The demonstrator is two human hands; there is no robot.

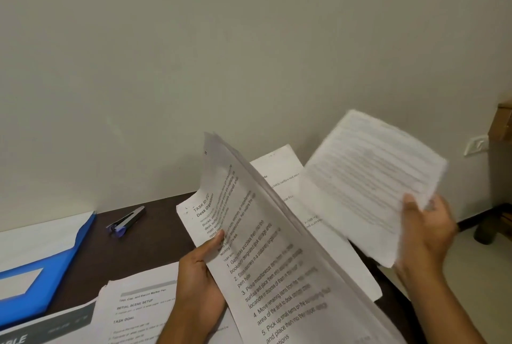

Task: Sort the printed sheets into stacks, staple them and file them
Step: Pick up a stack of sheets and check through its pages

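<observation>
1. A dark desk (138,246) stands against a pale wall (221,52).
2. A thick bundle of printed sheets (266,260) is raised off the desk, its upper pages fanned up. The left hand (199,280) grips its left edge, thumb pressed on the top page.
3. A blurred sheet (374,183) is held up to the right, apart from the bundle, pinched at its lower right edge by the right hand (424,233).
4. More printed pages (133,310) lie flat at the near edge; another page (282,174) lies behind the bundle.
5. A blue folder (41,274) rests at the left.
6. A stapler (127,221) lies near the wall, just beside the folder.
</observation>
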